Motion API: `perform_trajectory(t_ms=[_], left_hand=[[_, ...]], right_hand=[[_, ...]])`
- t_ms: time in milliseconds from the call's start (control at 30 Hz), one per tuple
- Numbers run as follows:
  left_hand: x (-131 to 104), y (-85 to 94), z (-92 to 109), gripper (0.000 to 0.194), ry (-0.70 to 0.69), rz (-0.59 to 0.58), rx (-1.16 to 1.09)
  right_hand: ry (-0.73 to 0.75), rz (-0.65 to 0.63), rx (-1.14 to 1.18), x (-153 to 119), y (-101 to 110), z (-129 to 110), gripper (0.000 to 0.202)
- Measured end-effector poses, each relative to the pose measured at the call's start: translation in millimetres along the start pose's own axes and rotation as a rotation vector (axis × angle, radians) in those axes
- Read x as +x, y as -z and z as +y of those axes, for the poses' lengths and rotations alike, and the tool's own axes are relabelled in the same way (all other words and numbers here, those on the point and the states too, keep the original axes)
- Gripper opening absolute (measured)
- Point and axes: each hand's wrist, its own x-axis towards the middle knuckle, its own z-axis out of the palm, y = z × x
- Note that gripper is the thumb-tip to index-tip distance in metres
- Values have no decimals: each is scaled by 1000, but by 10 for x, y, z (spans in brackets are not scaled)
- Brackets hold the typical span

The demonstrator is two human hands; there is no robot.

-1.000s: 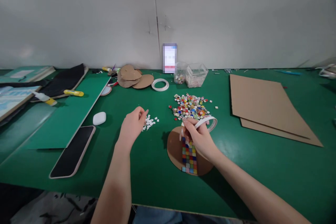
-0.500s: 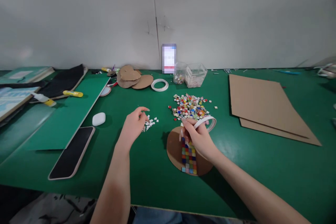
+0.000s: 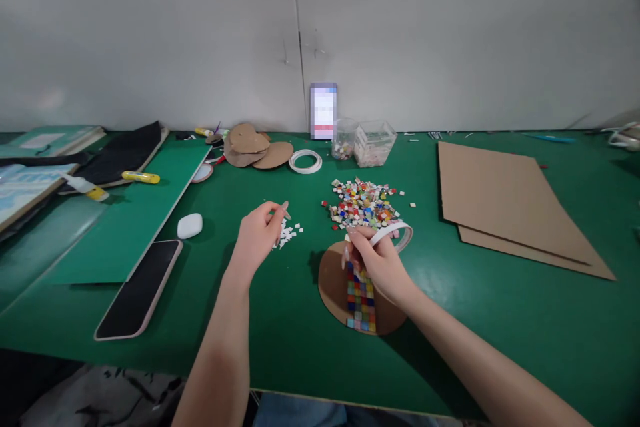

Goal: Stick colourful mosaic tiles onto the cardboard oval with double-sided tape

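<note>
My left hand (image 3: 261, 230) is over a small heap of white paper scraps (image 3: 287, 235). Its thumb and forefinger are pinched together, and anything between them is too small to make out. A roll of white tape (image 3: 406, 237) hangs in my right hand (image 3: 383, 267), its ring sticking out past the knuckles. That hand is above a round piece of cardboard (image 3: 333, 280), with fingertips bent down and partly hidden. On the cardboard lies a block of coloured mosaic tiles (image 3: 361, 303) in rows. A loose pile of mixed mosaic tiles (image 3: 363, 203) lies just beyond my right hand.
Cardboard sheets (image 3: 500, 207) lie at right. Along the back are another tape roll (image 3: 305, 161), cut cardboard discs (image 3: 275, 155), a clear tub (image 3: 374, 145) and a propped phone (image 3: 323, 110). A dark-screened phone (image 3: 140, 290), white case (image 3: 190, 225) and green board (image 3: 135, 213) are at left.
My left thumb and forefinger have come together and turned up slightly above the white scraps. My right hand stays over the cardboard with the tape roll.
</note>
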Motion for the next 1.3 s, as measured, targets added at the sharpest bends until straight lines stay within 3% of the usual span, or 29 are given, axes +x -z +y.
perform_trajectory(t_ms=[100, 267, 367, 600, 733, 867, 933, 1133, 1233, 1300], left_hand=[[-54, -64, 95, 37, -96, -25, -88], [-167, -308, 261, 32, -277, -274, -127], [-209, -433, 310, 34, -333, -334, -165], [-238, -427, 331, 33, -227, -428, -400], [-215, -406, 319, 27, -149, -397, -556], [-183, -385, 320, 22, -110, -271, -607], [-188, -366, 329, 23, -118, -265, -588], [-255, -385, 340, 50, -236, -649, -411], [-247, -423, 329, 40, -258, -550, -346], [-217, -429, 311, 31, -247, -414, -332]], right_hand=[[19, -18, -34, -3, -3, -5, 37], [43, -90, -77, -7, 1, 14, 34], [-7, -137, -39, -8, 6, 39, 29], [-84, -210, 163, -13, 11, 34, 29], [-121, -346, 171, -32, 64, -88, 29], [-188, -641, 16, -69, 118, -202, 30], [-207, -748, -25, -82, 133, -226, 32], [-231, -906, -40, -81, 178, -228, 27], [-257, -915, -35, -82, 177, -207, 27], [-201, -769, 7, -78, 162, -188, 25]])
